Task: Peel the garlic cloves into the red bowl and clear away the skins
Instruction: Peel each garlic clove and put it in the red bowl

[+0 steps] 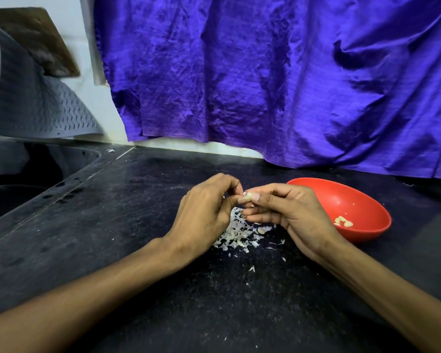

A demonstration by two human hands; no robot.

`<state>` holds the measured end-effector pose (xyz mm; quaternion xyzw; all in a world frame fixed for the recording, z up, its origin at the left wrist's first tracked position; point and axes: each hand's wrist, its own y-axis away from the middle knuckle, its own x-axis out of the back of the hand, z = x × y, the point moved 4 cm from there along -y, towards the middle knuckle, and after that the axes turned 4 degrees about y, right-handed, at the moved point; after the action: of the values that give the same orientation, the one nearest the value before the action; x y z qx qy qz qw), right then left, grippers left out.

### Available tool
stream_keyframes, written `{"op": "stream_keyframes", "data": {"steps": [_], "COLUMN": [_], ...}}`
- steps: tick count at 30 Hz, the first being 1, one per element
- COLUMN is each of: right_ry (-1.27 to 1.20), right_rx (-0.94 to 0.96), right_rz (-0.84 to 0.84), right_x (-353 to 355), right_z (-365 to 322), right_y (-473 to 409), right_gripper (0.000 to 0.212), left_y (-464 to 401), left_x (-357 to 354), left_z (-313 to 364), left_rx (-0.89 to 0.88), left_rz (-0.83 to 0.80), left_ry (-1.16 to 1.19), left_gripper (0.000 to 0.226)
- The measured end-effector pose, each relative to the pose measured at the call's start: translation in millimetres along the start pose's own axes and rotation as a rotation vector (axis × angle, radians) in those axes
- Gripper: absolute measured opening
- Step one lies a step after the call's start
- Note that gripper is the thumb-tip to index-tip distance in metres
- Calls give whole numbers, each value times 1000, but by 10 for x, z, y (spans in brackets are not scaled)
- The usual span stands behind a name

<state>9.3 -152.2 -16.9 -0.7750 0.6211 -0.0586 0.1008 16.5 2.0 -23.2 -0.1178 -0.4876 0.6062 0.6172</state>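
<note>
1. Garlic clove [248,196]: small, pale, papery; long axis unclear; above table centre.
2. Left hand [206,212] and right hand [288,212] both pinch it.
3. Flaky white skins [236,234] heaped beneath.
4. Red bowl [351,200], smooth, round, at 3 o'clock, holds peeled cloves [343,221].
5. Table [112,225]: black, speckled.

A smooth, glossy red plastic bowl [367,200] sits on a speckled dark stone counter [112,238]; papery skins [237,235] (thin, white) lie below sheened, creased purple cloth [265,72].
</note>
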Motion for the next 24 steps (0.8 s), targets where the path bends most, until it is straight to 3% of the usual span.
{"op": "stream_keyframes", "data": {"steps": [11,17,24], "right_ry": [-82,0,-74], "right_rx": [-60,26,-75], "right_rz": [41,68,96], "right_x": [-29,-53,-2], "right_z": [35,0,20], "right_y": [5,24,-5], "right_gripper": [26,24,23], "left_y": [32,39,10], "left_x": [11,-5,16], "left_z": [142,112,69], "left_rx": [-143,-64,-33], "left_rz": [-18,-20,34], "left_ry": [-266,-199,-123], "left_gripper": [12,5,7]}}
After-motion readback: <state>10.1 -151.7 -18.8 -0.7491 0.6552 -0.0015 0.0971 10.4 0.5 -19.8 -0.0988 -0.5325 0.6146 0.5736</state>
